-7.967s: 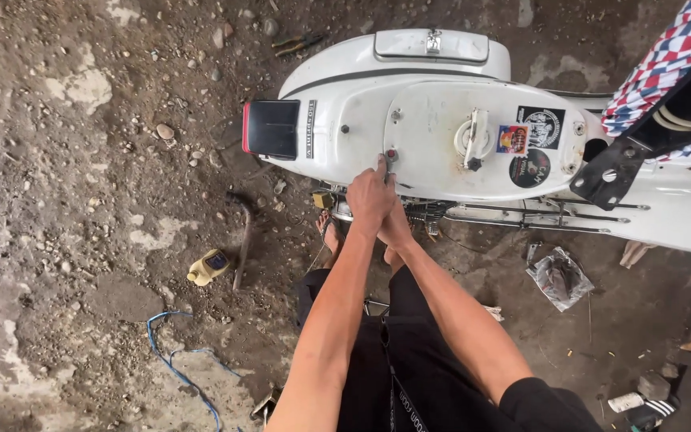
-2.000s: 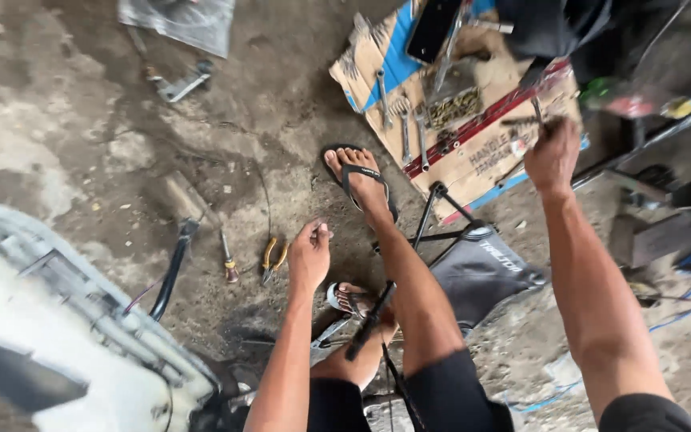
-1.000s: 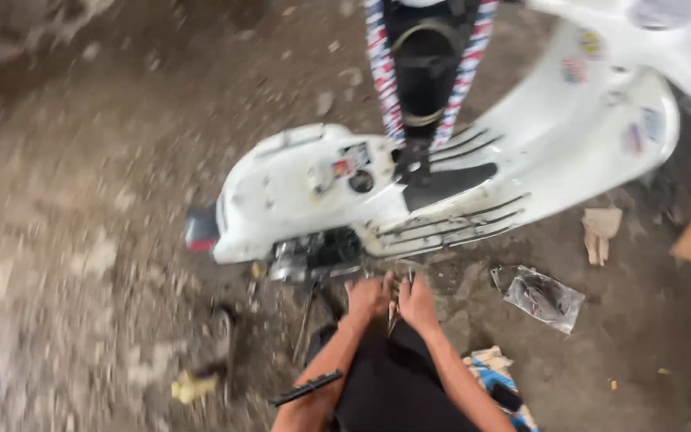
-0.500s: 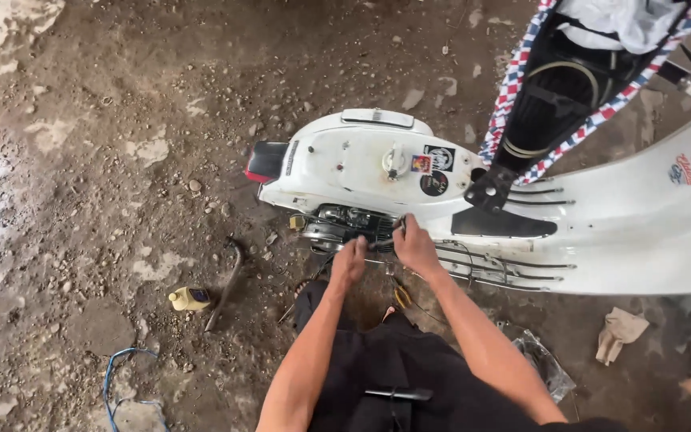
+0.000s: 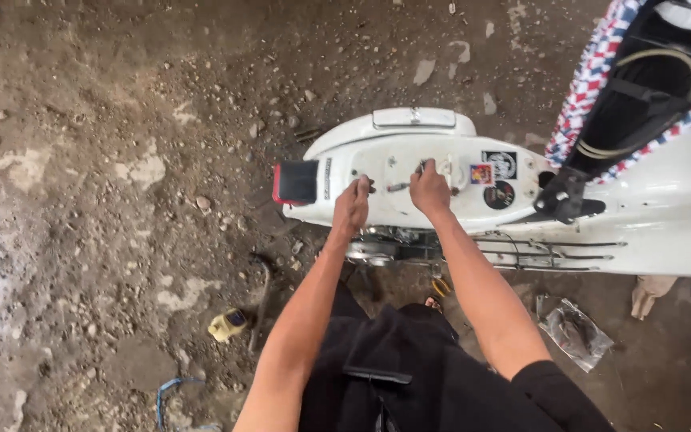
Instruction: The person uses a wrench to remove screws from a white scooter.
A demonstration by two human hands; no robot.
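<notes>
A white scooter (image 5: pixel 409 152) stands on the dirt floor, its rear body facing me with a red tail light (image 5: pixel 293 182) at the left end. My left hand (image 5: pixel 352 206) rests on the white rear panel just right of the tail light, its fingers curled against the surface. My right hand (image 5: pixel 429 189) is on the same panel near its middle, fingers pinched on a small metal part or tool (image 5: pixel 421 167); I cannot tell which. Round and square stickers (image 5: pixel 499 176) sit right of that hand.
The seat is lifted, showing a red, white and blue patterned edge (image 5: pixel 593 76). A chrome side rack (image 5: pixel 549 250) runs below the body. On the ground lie a small yellow object (image 5: pixel 227 324), a blue cord (image 5: pixel 166 392), a clear plastic bag (image 5: pixel 573 332) and a rag (image 5: pixel 651 294).
Both hands rose from the engine area under the rear body to the top of the white rear panel. The view has steadied and closed in on the scooter's tail.
</notes>
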